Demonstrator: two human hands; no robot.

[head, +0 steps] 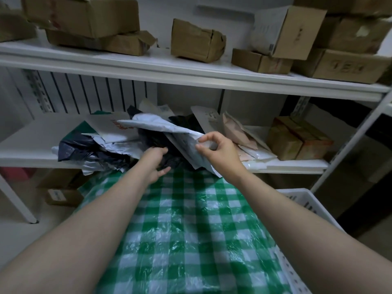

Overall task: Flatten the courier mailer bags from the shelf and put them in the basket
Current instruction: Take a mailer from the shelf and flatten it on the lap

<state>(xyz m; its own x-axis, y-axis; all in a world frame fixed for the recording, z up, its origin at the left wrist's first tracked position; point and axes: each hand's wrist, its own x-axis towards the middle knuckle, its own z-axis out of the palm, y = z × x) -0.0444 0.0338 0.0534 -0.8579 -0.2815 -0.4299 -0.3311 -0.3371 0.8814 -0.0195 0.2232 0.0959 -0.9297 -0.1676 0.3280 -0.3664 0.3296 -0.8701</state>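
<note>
White mailer [161,128] on shelf [31,143], long axis running left-back — right hand [218,149] pinches near corner; left hand [156,161] just left of it, grip unclear.

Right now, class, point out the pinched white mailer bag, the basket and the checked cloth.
white mailer bag [161,127]: head view, crumpled upper face.
basket [297,193]: head view, top rim.
checked cloth [180,230]: head view, middle.

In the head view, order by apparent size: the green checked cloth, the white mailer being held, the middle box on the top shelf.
1. green checked cloth, though nearest the camera.
2-3. white mailer and middle box look alike; unranked.
</note>
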